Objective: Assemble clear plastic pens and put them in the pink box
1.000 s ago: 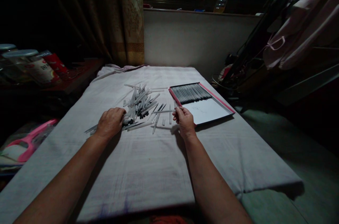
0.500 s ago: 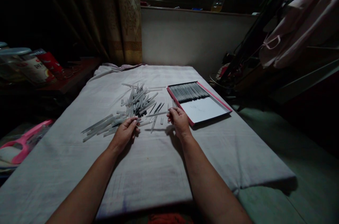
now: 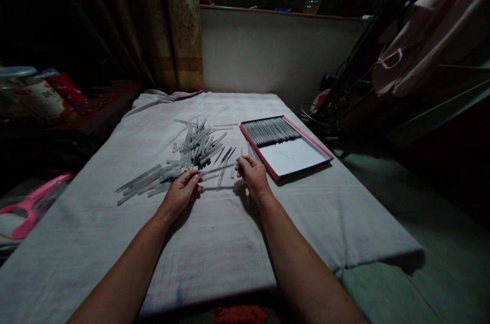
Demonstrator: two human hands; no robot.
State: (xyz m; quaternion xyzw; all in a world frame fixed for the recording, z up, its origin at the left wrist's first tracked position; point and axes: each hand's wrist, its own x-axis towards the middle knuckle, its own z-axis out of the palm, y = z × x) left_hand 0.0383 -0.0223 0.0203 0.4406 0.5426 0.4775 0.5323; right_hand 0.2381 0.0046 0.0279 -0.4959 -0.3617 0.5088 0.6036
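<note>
My left hand (image 3: 184, 187) is closed in a pinch around what looks like a clear pen barrel, mostly hidden by the fingers. Between both hands runs a thin pen refill (image 3: 219, 167), its right end pinched by my right hand (image 3: 252, 175); its left end reaches the left fingertips. Whether it sits inside the barrel, I cannot tell. Beyond the left hand lies a loose pile of clear pen barrels (image 3: 199, 141) with black caps (image 3: 202, 162). A few thin dark-tipped refills (image 3: 225, 156) lie just behind the held one.
A shallow red-edged box (image 3: 294, 163) at the right holds a row of assembled-looking pens (image 3: 271, 131). All this rests on a cloth-covered table (image 3: 214, 247). Pink-handled scissors (image 3: 30, 209) lie off its left edge, below jars (image 3: 36, 94) on a side table.
My right hand has moved slightly left, bringing the refill's left end to my left fingertips. My left hand has stayed nearly still. The view has shifted slightly.
</note>
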